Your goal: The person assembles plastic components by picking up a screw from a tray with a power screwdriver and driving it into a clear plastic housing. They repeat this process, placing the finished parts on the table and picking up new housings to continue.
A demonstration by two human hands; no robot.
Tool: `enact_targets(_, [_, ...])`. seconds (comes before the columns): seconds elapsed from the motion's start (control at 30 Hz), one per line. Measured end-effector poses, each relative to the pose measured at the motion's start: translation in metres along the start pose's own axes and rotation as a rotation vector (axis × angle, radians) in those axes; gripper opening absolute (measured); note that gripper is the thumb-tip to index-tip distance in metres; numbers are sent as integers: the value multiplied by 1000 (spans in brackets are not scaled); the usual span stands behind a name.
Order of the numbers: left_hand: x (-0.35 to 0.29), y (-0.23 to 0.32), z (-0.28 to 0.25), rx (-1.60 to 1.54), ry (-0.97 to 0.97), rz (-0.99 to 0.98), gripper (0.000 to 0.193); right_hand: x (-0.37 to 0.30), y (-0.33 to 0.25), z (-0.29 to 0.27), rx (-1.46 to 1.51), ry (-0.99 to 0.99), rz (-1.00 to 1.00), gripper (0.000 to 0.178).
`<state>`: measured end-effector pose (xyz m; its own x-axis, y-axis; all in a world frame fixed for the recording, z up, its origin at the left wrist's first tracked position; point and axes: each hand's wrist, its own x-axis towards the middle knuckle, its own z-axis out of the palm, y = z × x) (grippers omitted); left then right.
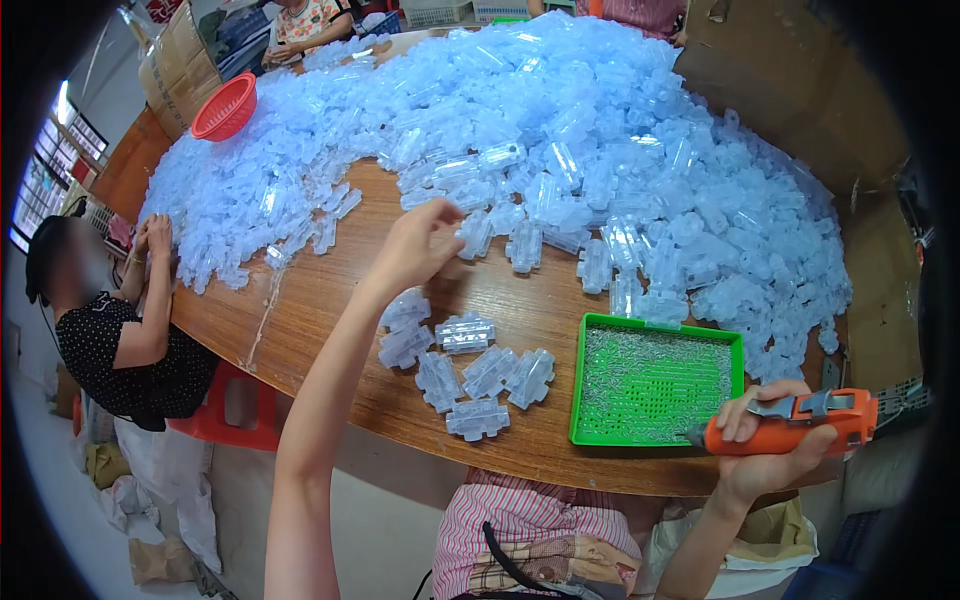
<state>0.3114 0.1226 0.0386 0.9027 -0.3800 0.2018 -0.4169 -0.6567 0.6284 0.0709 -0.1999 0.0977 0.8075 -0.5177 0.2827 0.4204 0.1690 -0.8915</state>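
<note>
My left hand reaches to the near edge of the large pile, its fingers curled against a clear plastic part. An orange electric screwdriver lies in my right hand, fingers wrapped round its body and its tip pointing left. That tip is at the near right corner of a green tray, which holds many small silvery screws. Between my left forearm and the tray sits a loose group of several clear plastic housings on the wooden table.
A huge heap of clear bluish plastic parts covers the far side, with a red basket on its left. Cardboard walls the right. A co-worker sits at the left on a red stool; other people are across the table.
</note>
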Motion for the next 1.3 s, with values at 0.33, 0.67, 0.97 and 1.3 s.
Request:
enact_targets(0.33, [15, 13, -6, 407, -362, 120, 48, 1, 0, -9, -38, 15, -35, 81])
enact_targets(0.67, [-2, -29, -9, 159, -188, 284, 43, -3, 7, -9, 1, 13, 49, 79])
enact_targets(0.97, [-85, 120, 42, -368, -289, 330, 49, 2, 33, -12, 55, -145, -35, 86])
enact_targets(1.3, [-159, 158, 127, -163, -140, 316, 45, 3, 59, -12, 201, -245, 29, 86])
